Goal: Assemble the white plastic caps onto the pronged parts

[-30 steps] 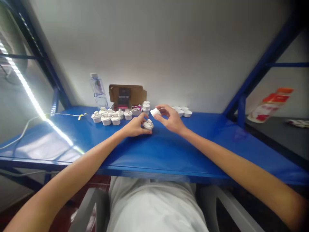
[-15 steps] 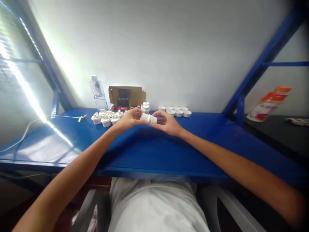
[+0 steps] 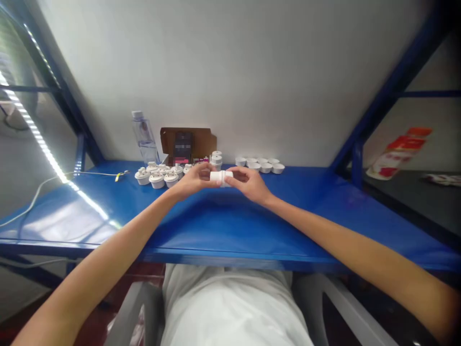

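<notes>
Above the middle of the blue table, a white plastic two-part fitting (image 3: 221,176) lies level between both hands, with a thin seam around its middle. My left hand (image 3: 196,180) is closed on its left part. Around its right part my right hand (image 3: 250,183) is closed, thumb across the front. The far-side fingers are partly hidden. Left of my left hand stand several white round fittings (image 3: 157,180) with small knobs and dark spots on top. Beyond my right hand are rows of white plastic cups (image 3: 265,167).
An opened cardboard box (image 3: 167,142) holding a dark device (image 3: 183,146) stands by the wall, beside a water bottle (image 3: 144,139) and a stack of white round pieces (image 3: 216,158). A white cable (image 3: 90,173) crosses the blue table (image 3: 230,221). Blue frame posts (image 3: 382,96) rise at the sides.
The fitting has turned from slightly tilted to level, and its two parts now sit closer together. My right fingers have come further over its right part.
</notes>
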Tool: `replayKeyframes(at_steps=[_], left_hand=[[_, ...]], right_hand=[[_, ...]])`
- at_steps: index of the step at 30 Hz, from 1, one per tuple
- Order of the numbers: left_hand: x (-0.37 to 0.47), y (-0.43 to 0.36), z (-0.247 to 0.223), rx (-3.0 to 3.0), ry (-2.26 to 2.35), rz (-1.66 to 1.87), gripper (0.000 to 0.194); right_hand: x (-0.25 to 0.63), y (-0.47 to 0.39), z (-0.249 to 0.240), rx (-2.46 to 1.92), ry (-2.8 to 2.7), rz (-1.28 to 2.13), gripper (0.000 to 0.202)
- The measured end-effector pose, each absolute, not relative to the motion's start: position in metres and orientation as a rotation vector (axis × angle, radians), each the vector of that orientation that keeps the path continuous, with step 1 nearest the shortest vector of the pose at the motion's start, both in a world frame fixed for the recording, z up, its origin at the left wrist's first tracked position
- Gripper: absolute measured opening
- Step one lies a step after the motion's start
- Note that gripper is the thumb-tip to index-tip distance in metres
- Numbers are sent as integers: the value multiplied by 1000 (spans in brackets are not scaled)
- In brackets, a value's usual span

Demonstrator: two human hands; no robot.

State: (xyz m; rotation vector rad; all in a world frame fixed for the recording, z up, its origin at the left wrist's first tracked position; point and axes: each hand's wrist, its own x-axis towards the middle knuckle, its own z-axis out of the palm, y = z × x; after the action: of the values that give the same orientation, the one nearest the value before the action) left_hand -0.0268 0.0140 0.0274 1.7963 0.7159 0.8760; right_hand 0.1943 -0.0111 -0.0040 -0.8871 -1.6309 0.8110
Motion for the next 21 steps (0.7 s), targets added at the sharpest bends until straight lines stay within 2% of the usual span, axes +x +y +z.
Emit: replayKeyframes(at_steps=[9, 14, 21], left_hand=[[-17, 14, 18, 1973, 656, 987, 55], [-14, 15, 13, 1880, 748, 981, 53], [-14, 17, 13, 1831, 768, 997, 54]], right_hand=[[195, -9, -3, -1033, -1475, 1244, 56], [199, -5, -4, -951, -1436, 1140, 30], [206, -2, 1, -1056, -1439, 1286, 35]])
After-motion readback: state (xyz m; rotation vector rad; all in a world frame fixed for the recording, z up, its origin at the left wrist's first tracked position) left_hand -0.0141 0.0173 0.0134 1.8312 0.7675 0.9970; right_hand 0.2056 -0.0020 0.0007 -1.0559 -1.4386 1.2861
